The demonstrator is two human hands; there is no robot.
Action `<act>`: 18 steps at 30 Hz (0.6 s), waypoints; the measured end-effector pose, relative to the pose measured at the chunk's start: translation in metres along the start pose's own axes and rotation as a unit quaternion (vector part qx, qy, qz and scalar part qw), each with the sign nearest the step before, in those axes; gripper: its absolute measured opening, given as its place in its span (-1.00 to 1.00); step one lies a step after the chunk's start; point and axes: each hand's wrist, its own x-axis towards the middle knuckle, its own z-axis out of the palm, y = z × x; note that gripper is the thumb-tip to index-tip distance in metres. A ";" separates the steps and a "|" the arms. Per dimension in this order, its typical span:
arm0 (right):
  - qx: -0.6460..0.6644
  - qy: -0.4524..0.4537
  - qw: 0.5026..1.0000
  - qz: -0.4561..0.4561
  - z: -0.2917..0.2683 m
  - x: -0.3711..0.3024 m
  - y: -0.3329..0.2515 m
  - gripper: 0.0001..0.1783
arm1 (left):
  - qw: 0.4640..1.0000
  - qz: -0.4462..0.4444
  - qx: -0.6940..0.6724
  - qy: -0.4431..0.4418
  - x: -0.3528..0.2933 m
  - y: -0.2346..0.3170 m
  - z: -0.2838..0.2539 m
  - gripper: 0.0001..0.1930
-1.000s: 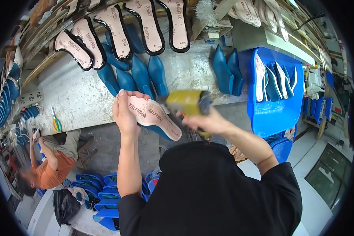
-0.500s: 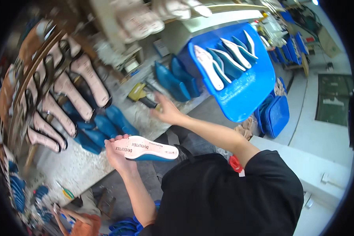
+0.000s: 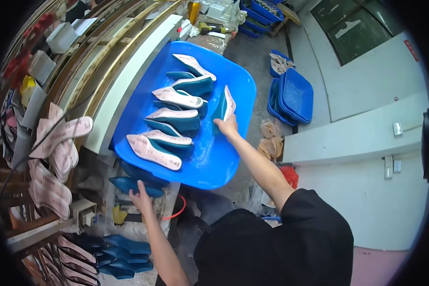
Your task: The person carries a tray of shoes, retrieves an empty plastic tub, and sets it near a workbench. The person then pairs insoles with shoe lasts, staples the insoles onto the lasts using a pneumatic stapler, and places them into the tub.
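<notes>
My right hand (image 3: 226, 125) grips a teal shoe last (image 3: 219, 114) with a pale pink insole (image 3: 229, 101) on its face. It holds this last over the right side of a large blue plastic tub (image 3: 202, 167). Inside the tub, several similar lasts with pointed toes and pink insoles (image 3: 155, 151) lie in a row along the left. My left hand (image 3: 142, 199) is at the tub's near left corner, fingers apart, its fingertips at a bare teal last (image 3: 124, 183) on the bench. Whether they touch it I cannot tell.
A yellow-and-black tool (image 3: 120, 217) lies on the bench beside my left forearm. More teal lasts (image 3: 126, 250) stand at lower left. Loose pink insoles (image 3: 57, 143) hang by the wooden rack (image 3: 114, 62). Blue bins (image 3: 295, 95) stand on the floor at right.
My view has swung toward the tub. The last with the insole has passed from my left hand to my right, now over the tub. My left hand has moved to the bare last.
</notes>
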 end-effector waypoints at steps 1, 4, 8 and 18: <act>-0.011 0.024 0.999 0.046 0.013 0.046 0.025 -0.16 | 0.990 0.048 0.128 0.037 0.004 -0.008 0.011 -0.03; -0.032 0.001 0.998 -0.048 0.046 0.080 0.018 -0.28 | 0.932 0.172 0.305 0.088 0.051 -0.049 -0.013 -0.16; -0.129 0.265 0.918 -0.265 0.029 0.010 -0.025 -0.36 | 0.996 0.055 0.063 -0.037 0.017 -0.045 -0.101 -0.64; 0.086 -0.102 0.723 -0.678 0.037 -0.294 -0.401 -0.46 | 0.776 0.137 -0.609 -0.089 -0.181 0.044 -0.193 -0.36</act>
